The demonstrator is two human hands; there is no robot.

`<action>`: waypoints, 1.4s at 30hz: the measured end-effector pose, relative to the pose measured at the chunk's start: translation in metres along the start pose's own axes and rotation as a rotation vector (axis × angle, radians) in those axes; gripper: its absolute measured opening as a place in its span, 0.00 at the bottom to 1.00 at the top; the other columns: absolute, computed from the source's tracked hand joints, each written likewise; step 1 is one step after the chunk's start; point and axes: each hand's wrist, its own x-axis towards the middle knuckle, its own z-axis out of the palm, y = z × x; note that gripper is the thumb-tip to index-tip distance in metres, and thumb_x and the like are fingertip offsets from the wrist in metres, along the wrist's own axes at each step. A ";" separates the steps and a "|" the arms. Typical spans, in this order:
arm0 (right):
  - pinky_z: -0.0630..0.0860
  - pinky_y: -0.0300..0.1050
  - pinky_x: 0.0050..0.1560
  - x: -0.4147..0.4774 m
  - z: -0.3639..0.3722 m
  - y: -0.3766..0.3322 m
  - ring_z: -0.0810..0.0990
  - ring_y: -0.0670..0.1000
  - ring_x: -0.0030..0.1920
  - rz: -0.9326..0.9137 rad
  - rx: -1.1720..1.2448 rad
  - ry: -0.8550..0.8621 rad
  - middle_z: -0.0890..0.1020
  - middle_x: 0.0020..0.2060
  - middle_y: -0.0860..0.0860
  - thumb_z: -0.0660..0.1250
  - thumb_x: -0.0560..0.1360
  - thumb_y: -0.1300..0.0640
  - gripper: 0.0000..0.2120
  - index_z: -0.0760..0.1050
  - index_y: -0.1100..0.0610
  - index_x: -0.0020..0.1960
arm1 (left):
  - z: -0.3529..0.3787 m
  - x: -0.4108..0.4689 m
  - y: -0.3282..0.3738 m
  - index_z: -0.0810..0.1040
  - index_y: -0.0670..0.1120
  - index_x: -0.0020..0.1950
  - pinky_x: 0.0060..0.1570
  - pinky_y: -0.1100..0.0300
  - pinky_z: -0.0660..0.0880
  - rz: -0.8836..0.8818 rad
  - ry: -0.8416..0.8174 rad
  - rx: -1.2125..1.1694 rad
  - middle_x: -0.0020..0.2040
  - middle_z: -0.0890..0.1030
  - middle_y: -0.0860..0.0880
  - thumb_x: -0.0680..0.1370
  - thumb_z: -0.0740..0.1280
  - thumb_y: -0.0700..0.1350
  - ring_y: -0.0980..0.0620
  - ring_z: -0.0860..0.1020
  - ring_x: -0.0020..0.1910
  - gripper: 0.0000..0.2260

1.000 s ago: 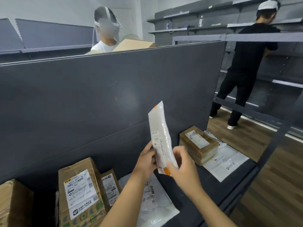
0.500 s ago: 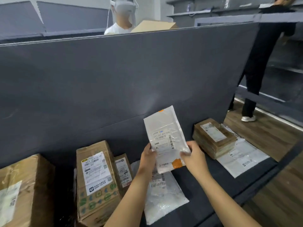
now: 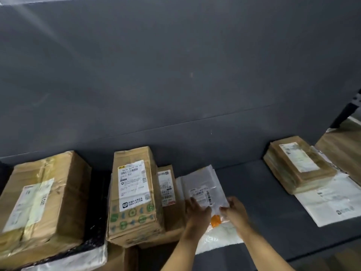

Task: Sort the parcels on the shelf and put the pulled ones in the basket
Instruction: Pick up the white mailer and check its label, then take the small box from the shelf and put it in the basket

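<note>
Your left hand (image 3: 197,211) and right hand (image 3: 235,210) pinch the white mailer's (image 3: 203,184) lower edge, low over a second mailer (image 3: 222,236) on the shelf (image 3: 254,192). Plastic on plastic is slick; released carelessly, it may slide off.

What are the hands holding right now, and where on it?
The white mailer, by its near end: the left hand grips the left corner, the right hand pinches the right edge, either side of the orange sticker.
</note>
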 end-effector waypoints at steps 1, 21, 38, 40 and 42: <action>0.78 0.55 0.48 0.005 0.003 0.002 0.81 0.59 0.43 0.003 -0.017 -0.006 0.81 0.42 0.59 0.65 0.69 0.71 0.11 0.73 0.58 0.46 | 0.001 0.003 -0.004 0.44 0.44 0.78 0.76 0.52 0.49 -0.014 -0.017 -0.044 0.79 0.45 0.44 0.81 0.58 0.48 0.45 0.47 0.78 0.32; 0.71 0.54 0.65 0.020 -0.006 -0.023 0.69 0.58 0.68 -0.235 -0.375 -0.021 0.71 0.66 0.52 0.62 0.76 0.47 0.24 0.65 0.48 0.71 | 0.009 0.028 0.043 0.54 0.42 0.77 0.74 0.48 0.57 0.001 0.044 0.031 0.77 0.54 0.41 0.80 0.58 0.47 0.41 0.56 0.76 0.27; 0.73 0.51 0.60 0.019 -0.157 0.001 0.70 0.59 0.66 -0.111 -0.171 0.323 0.63 0.70 0.56 0.61 0.78 0.57 0.29 0.55 0.51 0.76 | 0.099 0.032 0.154 0.48 0.43 0.78 0.75 0.48 0.52 0.187 -0.165 0.190 0.79 0.47 0.44 0.81 0.56 0.52 0.42 0.48 0.77 0.30; 0.74 0.50 0.57 0.021 -0.165 0.004 0.74 0.59 0.61 -0.093 -0.162 0.355 0.68 0.65 0.58 0.62 0.77 0.59 0.28 0.59 0.52 0.75 | 0.107 0.032 0.160 0.48 0.43 0.78 0.74 0.49 0.51 0.200 -0.180 0.212 0.79 0.46 0.44 0.81 0.55 0.52 0.42 0.48 0.77 0.30; 0.73 0.50 0.57 0.026 -0.172 0.006 0.75 0.60 0.59 -0.085 -0.140 0.384 0.70 0.60 0.58 0.62 0.76 0.60 0.26 0.62 0.53 0.73 | 0.114 0.036 0.166 0.48 0.43 0.78 0.74 0.49 0.50 0.226 -0.196 0.244 0.79 0.46 0.44 0.82 0.55 0.52 0.42 0.47 0.77 0.29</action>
